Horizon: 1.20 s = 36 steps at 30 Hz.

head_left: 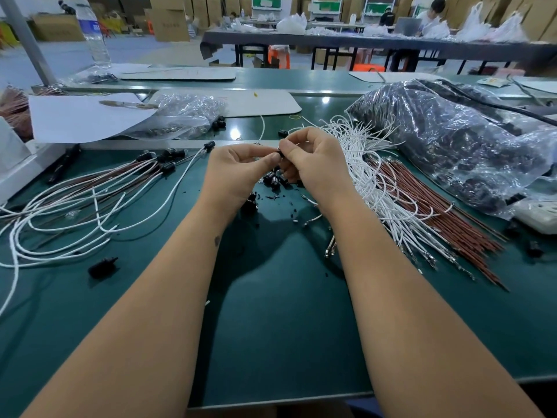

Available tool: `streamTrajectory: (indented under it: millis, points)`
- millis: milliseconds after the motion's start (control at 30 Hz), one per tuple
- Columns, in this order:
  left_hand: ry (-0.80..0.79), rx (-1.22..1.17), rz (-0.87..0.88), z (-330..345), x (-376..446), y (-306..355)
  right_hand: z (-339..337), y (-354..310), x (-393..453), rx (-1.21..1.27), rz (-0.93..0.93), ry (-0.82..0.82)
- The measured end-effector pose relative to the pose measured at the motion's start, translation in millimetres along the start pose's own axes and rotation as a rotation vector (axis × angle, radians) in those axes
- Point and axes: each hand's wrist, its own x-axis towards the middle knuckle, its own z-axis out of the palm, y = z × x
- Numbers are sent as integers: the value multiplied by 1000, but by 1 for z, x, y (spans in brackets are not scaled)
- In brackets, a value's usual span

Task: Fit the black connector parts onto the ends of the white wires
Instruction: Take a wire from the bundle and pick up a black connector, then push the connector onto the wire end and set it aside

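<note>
Green table (271, 342), near edge: 2 bare forearms reaching forward, nothing else on this stretch.

Loose black connector part (102, 267), lying alone at near left, apart from the wires.

Left hand (238, 167): fingers curled, thumb and forefinger pinching toward the small black piece held between both hands. Whether a wire end also sits in this pinch: cannot tell.

Right hand (313, 158): fingers curled, gripping black connector (279, 152) at the fingertips, above the table.

Small heap of black connectors (272, 179) directly under the hands, on the table.

Finished leads (90, 191) at left, white and brown, black ends fitted, fanned toward the left edge.

Unfitted white wires (370, 164) at right, bundled beside brown wires (437, 212), metal terminals at their near ends.

Clear bag of black parts (452, 140) far right; smaller bag (184, 116) far left; water bottle (93, 37) beyond.

Step judged in hand: seating 1 connector on 1 wire end. Next move judged to call for aligning terminal with the connector opening, pushing home, then laying the lead with the finished ones.
</note>
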Motion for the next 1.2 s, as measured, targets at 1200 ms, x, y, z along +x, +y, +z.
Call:
streamTrajectory:
  millis: [1200]
  points:
    - [-66, 421, 120, 9, -1, -20, -96, 31, -2, -1030, 464, 678]
